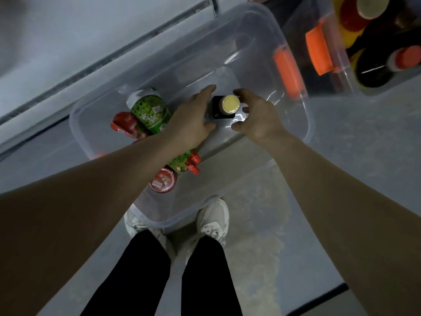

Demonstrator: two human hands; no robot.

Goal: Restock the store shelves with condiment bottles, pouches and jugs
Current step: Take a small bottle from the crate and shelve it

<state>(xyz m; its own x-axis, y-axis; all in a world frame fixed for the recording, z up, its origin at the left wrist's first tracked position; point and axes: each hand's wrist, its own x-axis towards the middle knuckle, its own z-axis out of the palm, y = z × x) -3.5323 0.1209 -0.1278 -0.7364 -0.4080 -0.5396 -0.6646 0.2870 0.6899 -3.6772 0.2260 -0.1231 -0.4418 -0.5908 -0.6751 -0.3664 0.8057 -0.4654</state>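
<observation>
Left hand [193, 119] and right hand [259, 117] flank the dark bottle [229, 104], perhaps touching.

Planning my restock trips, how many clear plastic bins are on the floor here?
2: a near bin by the shoes, a second bin at upper right holding bottles.

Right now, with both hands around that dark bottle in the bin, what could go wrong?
The dark bottle stands upright, alone on the smooth floor of the clear bin; a clumsy touch from the left hand or right hand might tip it. The left forearm lies over the green pouch, so lifting may snag its red spout.
</observation>
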